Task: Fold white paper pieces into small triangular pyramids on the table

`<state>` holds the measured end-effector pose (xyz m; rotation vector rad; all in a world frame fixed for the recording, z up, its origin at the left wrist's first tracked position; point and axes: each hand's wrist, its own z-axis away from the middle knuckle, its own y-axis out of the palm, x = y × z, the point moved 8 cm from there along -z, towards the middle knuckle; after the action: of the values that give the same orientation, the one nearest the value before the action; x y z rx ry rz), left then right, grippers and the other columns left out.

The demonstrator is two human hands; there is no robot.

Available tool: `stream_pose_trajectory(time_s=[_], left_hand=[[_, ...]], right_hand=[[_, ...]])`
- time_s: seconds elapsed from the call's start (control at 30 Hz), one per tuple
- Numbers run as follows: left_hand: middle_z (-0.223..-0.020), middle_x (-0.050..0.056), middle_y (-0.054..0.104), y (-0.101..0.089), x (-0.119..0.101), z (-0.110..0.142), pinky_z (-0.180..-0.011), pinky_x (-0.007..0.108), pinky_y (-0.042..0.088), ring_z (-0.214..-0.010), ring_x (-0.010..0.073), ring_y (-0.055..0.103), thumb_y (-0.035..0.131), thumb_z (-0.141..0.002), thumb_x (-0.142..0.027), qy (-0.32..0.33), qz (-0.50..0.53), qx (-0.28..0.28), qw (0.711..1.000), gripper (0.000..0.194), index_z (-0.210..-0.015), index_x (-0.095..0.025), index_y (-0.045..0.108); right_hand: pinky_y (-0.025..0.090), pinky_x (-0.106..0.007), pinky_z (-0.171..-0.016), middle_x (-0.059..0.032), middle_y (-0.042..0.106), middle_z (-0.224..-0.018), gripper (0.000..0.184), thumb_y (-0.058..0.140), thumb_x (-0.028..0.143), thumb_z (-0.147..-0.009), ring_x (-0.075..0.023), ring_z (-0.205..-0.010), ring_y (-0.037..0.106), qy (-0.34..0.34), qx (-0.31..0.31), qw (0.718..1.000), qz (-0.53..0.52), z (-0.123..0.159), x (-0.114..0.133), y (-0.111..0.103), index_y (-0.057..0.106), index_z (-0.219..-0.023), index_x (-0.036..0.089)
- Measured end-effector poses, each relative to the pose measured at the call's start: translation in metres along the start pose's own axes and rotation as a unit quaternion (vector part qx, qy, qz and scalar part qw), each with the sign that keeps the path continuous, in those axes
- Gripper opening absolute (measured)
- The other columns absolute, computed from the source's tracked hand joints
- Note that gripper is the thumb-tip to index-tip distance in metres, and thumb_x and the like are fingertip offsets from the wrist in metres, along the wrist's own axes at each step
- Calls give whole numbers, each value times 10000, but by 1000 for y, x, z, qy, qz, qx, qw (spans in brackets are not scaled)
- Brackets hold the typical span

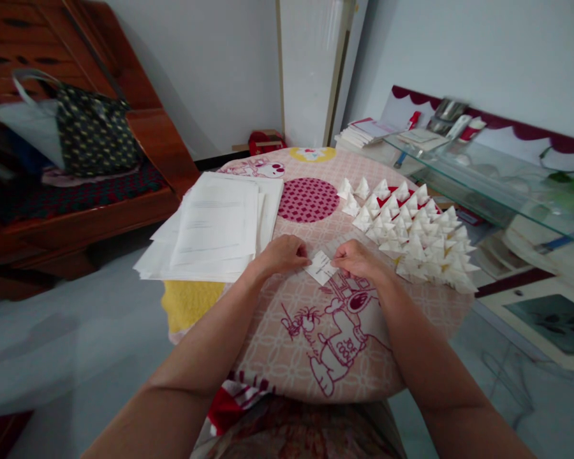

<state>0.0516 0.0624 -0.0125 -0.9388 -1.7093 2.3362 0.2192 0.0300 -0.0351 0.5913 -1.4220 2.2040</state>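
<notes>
Between my hands, over the middle of the round table, is a small folded square of white printed paper (321, 267), turned so its corners point sideways. My left hand (287, 254) pinches its left corner with thumb and fingers. At the opposite corner, my right hand (354, 258) pinches it too, fingers curled in. Rows of pointed folded-paper pieces (406, 223) stand to the right, close by my right hand. A stack of white printed sheets (215, 223) lies to the left, near my left forearm.
The table wears a pink patterned cloth (287, 357) with cartoon figures. At right stands a glass-shelved cabinet (488, 172) with papers (363, 132) and cups on top. A wooden bench (148, 191) holding a dotted bag (95, 131) is at left.
</notes>
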Motion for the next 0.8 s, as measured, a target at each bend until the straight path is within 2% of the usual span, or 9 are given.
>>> stream_pose_trajectory(time_s=[0.1,0.2,0.43,0.6,0.8], left_hand=[[-811,53,749,0,-4,-4,-686,250,439,-722,145,626,646,-838,-332,-1,34,-49,998,226,-895,-155,775],[-825,53,751,7,-5,-9,-699,255,452,-731,146,628,646,-850,-294,-14,46,-60,997,196,-885,-152,777],[-777,51,736,7,-4,-8,-675,256,438,-700,146,614,652,-865,-322,-41,48,-50,997,222,-851,-145,785],[-733,38,707,9,-6,-7,-684,263,436,-692,147,602,633,-868,-334,-35,45,-36,998,239,-842,-150,784],[-826,65,721,15,-4,-10,-771,293,465,-840,198,645,621,-870,-351,-60,-21,-51,997,240,-889,-168,775]], right_hand=[[312,-188,-403,21,603,-521,194,644,215,-890,-72,-400,486,-6,1,1000,6,1,2,0,642,-703,163],[317,-191,-410,19,607,-529,190,639,215,-890,-75,-415,490,-12,2,1000,12,1,3,0,648,-706,166],[341,-207,-435,5,620,-550,183,636,216,-887,-90,-441,517,-18,5,1000,22,2,5,-1,657,-711,168],[328,-202,-440,10,620,-551,169,634,221,-885,-86,-450,512,-7,4,1000,23,3,4,0,668,-729,168],[335,-214,-447,2,637,-575,171,619,250,-890,-99,-459,516,4,4,1000,22,4,3,-1,671,-747,173]])
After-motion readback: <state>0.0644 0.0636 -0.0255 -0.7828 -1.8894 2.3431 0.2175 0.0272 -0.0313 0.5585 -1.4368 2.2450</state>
